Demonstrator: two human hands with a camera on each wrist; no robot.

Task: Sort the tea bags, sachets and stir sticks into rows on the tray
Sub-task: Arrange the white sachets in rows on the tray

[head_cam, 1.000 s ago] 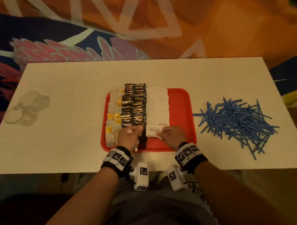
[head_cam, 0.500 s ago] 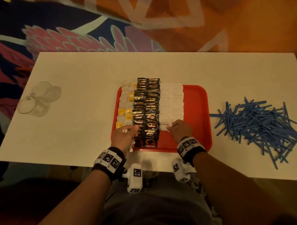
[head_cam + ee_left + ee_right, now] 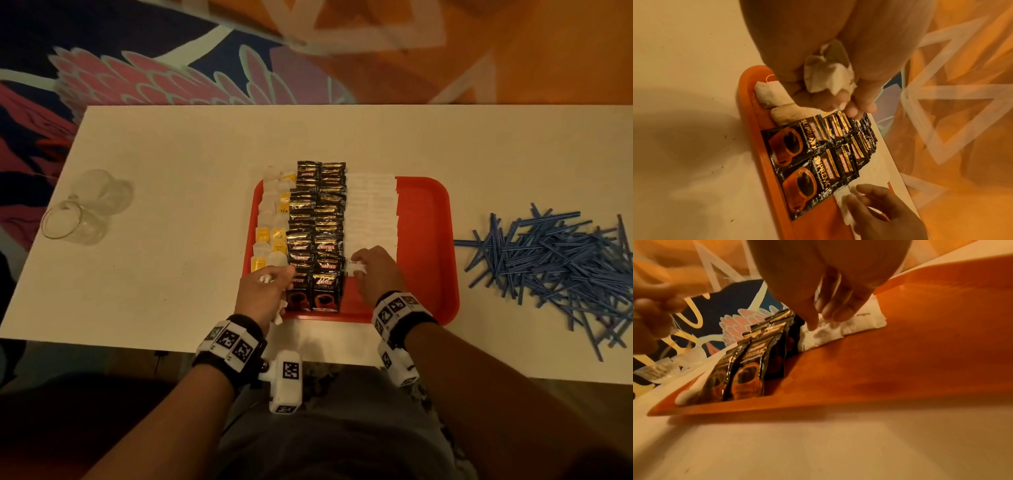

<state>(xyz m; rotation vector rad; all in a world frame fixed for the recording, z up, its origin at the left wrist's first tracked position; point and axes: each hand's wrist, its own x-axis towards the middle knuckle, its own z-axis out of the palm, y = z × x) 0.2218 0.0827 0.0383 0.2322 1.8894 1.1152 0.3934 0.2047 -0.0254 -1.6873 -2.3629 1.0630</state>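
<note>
A red tray [image 3: 424,240] holds a row of tea bags [image 3: 270,222] on its left, two rows of black coffee sachets [image 3: 317,219] in the middle and a row of white sugar sachets [image 3: 371,209] beside them. My left hand [image 3: 274,279] hovers at the near end of the tea bag row, its fingers curled round crumpled white tea bags [image 3: 828,74]. At the near end of the white row, my right hand [image 3: 359,267] pinches a white sugar sachet [image 3: 859,326] between thumb and fingers against the tray floor. Blue stir sticks [image 3: 555,260] lie in a loose heap on the table, right of the tray.
Two clear glass cups [image 3: 85,209] lie at the table's left side. The tray's right third is bare red floor [image 3: 900,361]. The table's near edge runs just under my wrists. A patterned carpet lies beyond the far edge.
My right hand has slid the white sugar sachet away from me, up to the near end of the white row. The left hand has stayed put. The head view has shifted.
</note>
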